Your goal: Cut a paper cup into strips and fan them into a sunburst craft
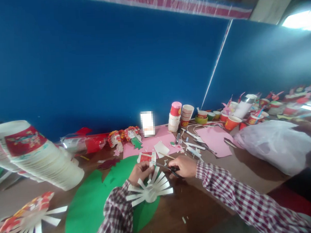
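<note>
My left hand (140, 173) pinches one strip of a white paper cup (151, 194) that is slit into many strips fanned out round its base. My right hand (185, 166) is closed round the black handles of a pair of scissors (174, 169). The scissor blades point left and reach the strip by my left fingertips; whether they are parted is too small to tell. Beneath the cut cup lies green paper (84, 204). A small red-and-white piece (146, 157) sits just beyond my left hand.
Stacked paper cups (44, 157) lean at the left, above another slit cup (33, 216). Pink sheets (215, 141), pens and scraps lie beyond my hands. Upright cup stacks (174, 122) stand near the blue partition (105, 64). A white plastic bag (276, 143) is at the right.
</note>
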A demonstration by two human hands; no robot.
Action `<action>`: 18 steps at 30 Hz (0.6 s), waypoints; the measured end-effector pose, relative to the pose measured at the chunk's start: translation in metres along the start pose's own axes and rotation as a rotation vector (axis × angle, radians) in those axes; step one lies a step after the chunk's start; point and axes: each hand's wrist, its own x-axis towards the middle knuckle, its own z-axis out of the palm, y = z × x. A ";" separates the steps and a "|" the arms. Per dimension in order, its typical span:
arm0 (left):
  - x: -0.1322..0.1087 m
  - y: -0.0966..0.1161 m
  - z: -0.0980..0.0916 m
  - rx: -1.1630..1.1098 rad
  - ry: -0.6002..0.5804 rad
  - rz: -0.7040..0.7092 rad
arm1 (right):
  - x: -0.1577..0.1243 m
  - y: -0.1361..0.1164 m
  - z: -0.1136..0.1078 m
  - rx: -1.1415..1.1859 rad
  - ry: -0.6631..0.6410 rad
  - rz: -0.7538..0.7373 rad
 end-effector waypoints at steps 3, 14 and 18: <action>0.000 -0.002 0.001 -0.001 -0.013 -0.002 | 0.001 -0.002 0.000 -0.011 -0.001 -0.001; 0.000 0.003 0.005 0.043 -0.012 0.001 | 0.012 -0.015 -0.005 -0.039 -0.013 -0.091; 0.000 0.003 0.006 0.032 -0.022 0.007 | 0.014 -0.016 -0.005 -0.029 -0.029 -0.071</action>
